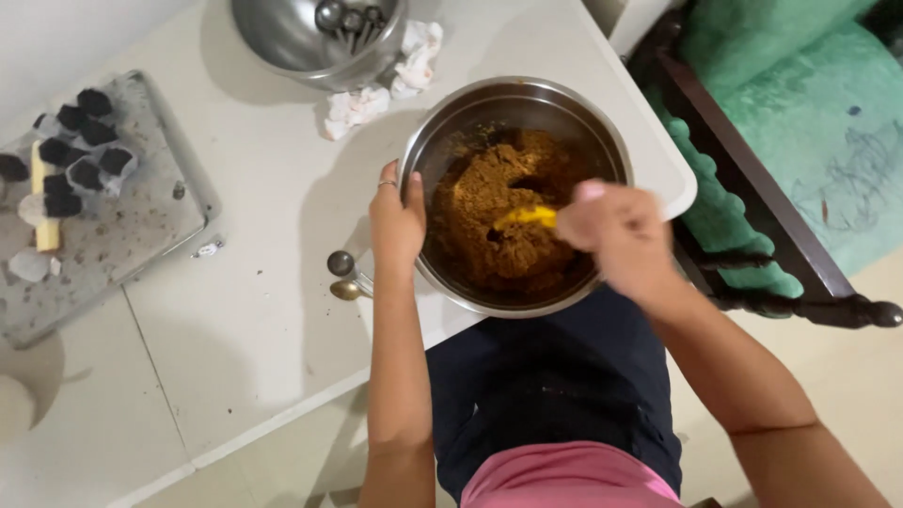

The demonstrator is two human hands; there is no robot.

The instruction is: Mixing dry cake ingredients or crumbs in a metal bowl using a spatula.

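A steel mixing bowl stands near the table's right corner, filled with crumbly brown dough. My left hand grips the bowl's left rim, a ring on one finger. Over the bowl's right side, my right hand is closed on a yellow spatula whose blade is pushed into the dough. The right hand looks blurred.
A second steel bowl with measuring spoons stands at the back, crumpled paper towels beside it. A baking tray with several dark pieces lies left. Two small spoons rest by my left wrist. A green cushioned chair stands right.
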